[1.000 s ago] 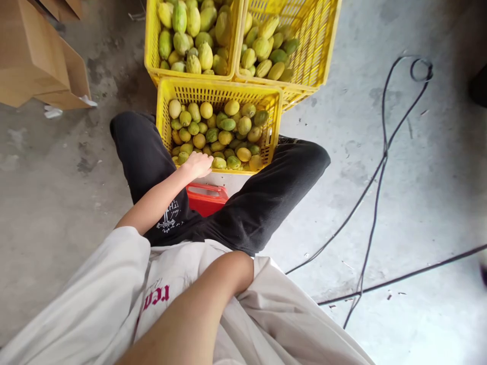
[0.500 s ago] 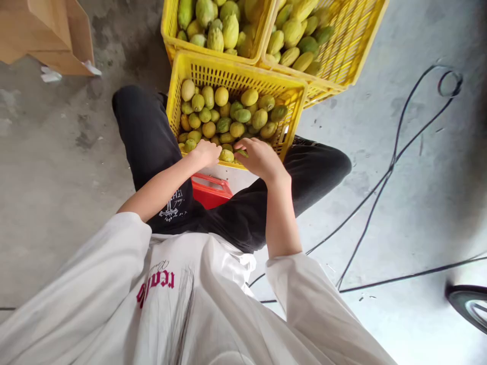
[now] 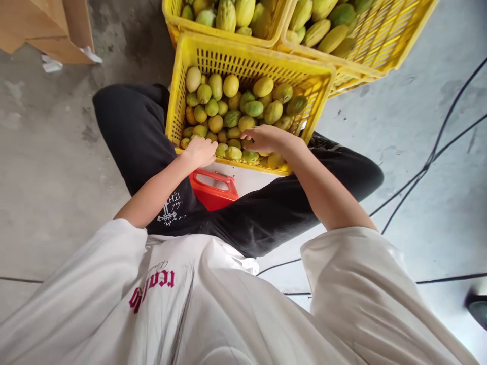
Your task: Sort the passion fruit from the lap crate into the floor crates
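Note:
A yellow plastic crate (image 3: 253, 50) stands between my legs, holding many small yellow and green melons (image 3: 273, 112), some striped. My left hand (image 3: 201, 151) is at its near rim on the left, palm down. Those fingers are curled together, and whatever they grip is hidden beneath them. Over the melons at the near side of the crate reaches my right hand (image 3: 266, 138). Its thumb and fingers are apart, bent down just above the fruit, and I see nothing held between them.
Behind stand two more yellow crates, the left one (image 3: 228, 31) and the right one (image 3: 413, 38), with larger melons. A red plastic container with a handle (image 3: 215, 195) sits below the near rim. Cardboard (image 3: 45, 30) lies far left; black cable (image 3: 428, 165) crosses the floor at right.
My right hand has moved right and slightly up over the melons, its forearm swinging outward. My left hand has shifted slightly left. The view has moved, and the crates appear larger.

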### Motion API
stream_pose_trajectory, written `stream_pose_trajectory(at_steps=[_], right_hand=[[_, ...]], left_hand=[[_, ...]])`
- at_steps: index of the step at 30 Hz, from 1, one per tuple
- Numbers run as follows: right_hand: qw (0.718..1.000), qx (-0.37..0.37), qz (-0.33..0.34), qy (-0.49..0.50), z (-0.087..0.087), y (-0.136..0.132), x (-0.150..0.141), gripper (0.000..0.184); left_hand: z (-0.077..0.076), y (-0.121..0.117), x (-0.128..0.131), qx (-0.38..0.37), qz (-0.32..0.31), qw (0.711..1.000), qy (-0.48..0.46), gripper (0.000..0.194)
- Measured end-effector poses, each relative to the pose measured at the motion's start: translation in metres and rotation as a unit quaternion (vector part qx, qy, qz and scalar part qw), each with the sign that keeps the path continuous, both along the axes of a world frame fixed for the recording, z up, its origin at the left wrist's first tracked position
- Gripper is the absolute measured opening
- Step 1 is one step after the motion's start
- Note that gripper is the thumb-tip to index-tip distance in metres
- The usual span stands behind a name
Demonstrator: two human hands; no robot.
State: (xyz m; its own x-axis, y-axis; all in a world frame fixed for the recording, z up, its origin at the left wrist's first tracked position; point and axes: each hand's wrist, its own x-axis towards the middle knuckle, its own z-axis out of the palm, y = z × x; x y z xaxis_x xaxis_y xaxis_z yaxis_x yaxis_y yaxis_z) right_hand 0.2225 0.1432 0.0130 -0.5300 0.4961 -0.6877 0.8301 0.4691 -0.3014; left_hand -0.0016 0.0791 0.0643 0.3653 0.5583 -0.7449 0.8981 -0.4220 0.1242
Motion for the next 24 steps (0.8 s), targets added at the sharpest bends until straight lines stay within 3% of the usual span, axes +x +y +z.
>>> stream_pose_trajectory(at_steps=[2, 4, 12, 16, 21, 24], right_hand=[[0.999, -0.009, 0.009, -0.048, -0.013, -0.001, -0.008, 0.046], [0.994, -0.022, 0.029, -0.1, -0.015, -0.003, -0.021, 0.04], [0.996, -0.048, 0.068, -0.038, 0.033, 0.01, -0.051, 0.04], [0.993, -0.089, 0.064, -0.038, 0.038, 0.022, -0.048, 0.039], [0.997, -0.063, 0.029, -0.013, 0.048, 0.027, -0.046, 0.042], [0.997, -0.068, 0.023, 0.009, 0.043, 0.025, -0.049, 0.042]], left_hand=[[0.001, 0.002, 0.0, -0.006, -0.006, 1.0, 0.01, 0.049], [0.002, 0.004, 0.001, -0.008, -0.012, 1.0, 0.022, 0.048], [0.006, 0.018, 0.015, -0.025, -0.064, 0.997, 0.046, 0.05], [-0.005, 0.024, 0.022, -0.069, -0.105, 0.989, 0.083, 0.051], [-0.005, 0.03, 0.023, -0.121, -0.198, 0.968, 0.094, 0.05], [0.002, 0.055, 0.028, -0.074, -0.225, 0.966, 0.108, 0.049]])
